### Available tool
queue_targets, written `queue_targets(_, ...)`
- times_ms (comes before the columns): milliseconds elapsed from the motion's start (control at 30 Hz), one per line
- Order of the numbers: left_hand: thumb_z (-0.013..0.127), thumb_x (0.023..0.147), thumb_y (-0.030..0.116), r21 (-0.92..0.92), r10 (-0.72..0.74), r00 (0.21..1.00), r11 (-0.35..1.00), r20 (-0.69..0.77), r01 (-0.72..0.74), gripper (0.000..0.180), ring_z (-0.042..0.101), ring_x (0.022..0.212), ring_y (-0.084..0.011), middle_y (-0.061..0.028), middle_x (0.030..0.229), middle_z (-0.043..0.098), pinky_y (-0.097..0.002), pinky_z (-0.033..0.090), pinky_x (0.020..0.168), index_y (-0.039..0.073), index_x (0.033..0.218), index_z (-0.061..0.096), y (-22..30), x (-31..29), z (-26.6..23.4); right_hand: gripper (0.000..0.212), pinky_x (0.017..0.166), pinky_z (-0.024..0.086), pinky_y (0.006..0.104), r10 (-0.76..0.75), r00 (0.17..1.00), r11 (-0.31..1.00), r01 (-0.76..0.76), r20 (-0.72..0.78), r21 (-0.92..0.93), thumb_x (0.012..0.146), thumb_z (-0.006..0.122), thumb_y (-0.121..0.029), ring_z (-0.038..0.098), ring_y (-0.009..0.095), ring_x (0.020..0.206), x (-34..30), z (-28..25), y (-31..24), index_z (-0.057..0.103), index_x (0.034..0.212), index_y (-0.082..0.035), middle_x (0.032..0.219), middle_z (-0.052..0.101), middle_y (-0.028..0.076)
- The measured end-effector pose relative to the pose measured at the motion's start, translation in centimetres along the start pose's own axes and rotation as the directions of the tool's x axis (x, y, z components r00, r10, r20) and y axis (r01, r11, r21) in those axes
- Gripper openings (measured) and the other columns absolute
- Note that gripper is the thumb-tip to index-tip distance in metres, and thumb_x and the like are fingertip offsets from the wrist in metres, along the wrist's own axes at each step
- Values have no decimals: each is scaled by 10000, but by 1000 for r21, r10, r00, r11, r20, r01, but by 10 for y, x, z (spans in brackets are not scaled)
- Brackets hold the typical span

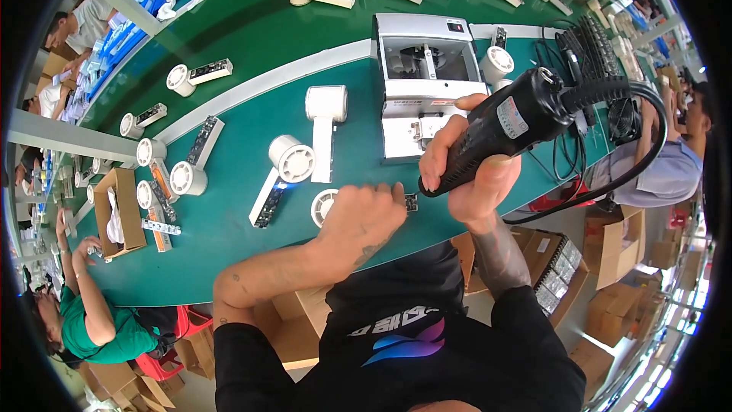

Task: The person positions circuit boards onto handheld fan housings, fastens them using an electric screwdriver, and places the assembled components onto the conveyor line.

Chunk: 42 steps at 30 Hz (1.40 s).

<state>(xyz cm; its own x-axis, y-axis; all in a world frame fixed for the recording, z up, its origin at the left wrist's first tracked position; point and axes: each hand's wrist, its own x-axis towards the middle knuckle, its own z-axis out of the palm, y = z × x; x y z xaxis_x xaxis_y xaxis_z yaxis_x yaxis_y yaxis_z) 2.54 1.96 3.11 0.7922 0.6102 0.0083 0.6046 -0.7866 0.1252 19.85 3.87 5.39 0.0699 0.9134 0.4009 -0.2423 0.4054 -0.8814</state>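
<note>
In the head view, the right hand has its fingers clamped around a black driver, which leans with its narrow end down and left. A thick black cable leaves its upper end and loops to the right. The left hand is bent over a white fan lying on the green desk, near the front edge. The fan's round head shows left of that hand, its circuit end to the right, just beside the driver's narrow end; whether the two touch cannot be told. The left fingertips are largely hidden, so I cannot tell if they pinch the fan.

Beyond the hands stands a silver machine. Left of it lie two more fans, one nearer and one farther. A group of fans sits farther left, beside an open carton. Along the far side, a green belt carries others. A co-worker in green sits at the left.
</note>
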Motion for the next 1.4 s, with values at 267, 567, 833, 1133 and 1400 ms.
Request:
queue_targets(267,687,779,75,-46,-12,999,999,47,14,208,686,687,-208,-79,754,650,-315,487,531,-4,969,657,-6,4,-3,795,429,426,305,-26,996,999,24,79,28,890,627,-667,500,168,459,-7,-3,8,395,1245,6,644,521,95)
queue_targets(567,678,755,108,-11,31,999,999,-11,-31,102,684,674,-199,-73,731,642,-313,486,521,43,830,654,-3,7,7,812,447,430,322,32,974,997,-45,223,56,850,598,-756,517,192,481,-17,-14,5,434,1217,-50,640,526,87)
queue_targets(833,687,809,228,82,46,977,996,-210,-29,200,634,765,-167,-37,726,626,-299,482,531,38,873,686,10,19,19,1096,414,438,299,-184,980,983,185,-73,8,765,455,-922,509,159,446,35,-10,-51,348,1389,-27,599,489,35)
queue_targets(1133,741,811,360,215,3,993,976,-120,23,315,540,900,-189,-3,739,578,-339,416,724,53,869,700,3,8,-2,903,425,378,241,-188,980,964,196,59,-182,905,531,-732,492,109,454,44,9,-19,416,1186,118,599,548,81)
queue_targets(1400,718,830,272,235,25,998,972,-55,-11,203,517,855,-168,-2,750,582,-328,378,728,71,845,695,3,5,1,972,417,421,301,104,994,994,-105,-14,-38,783,561,-856,478,154,431,1,-11,-27,349,1281,-49,611,477,46)
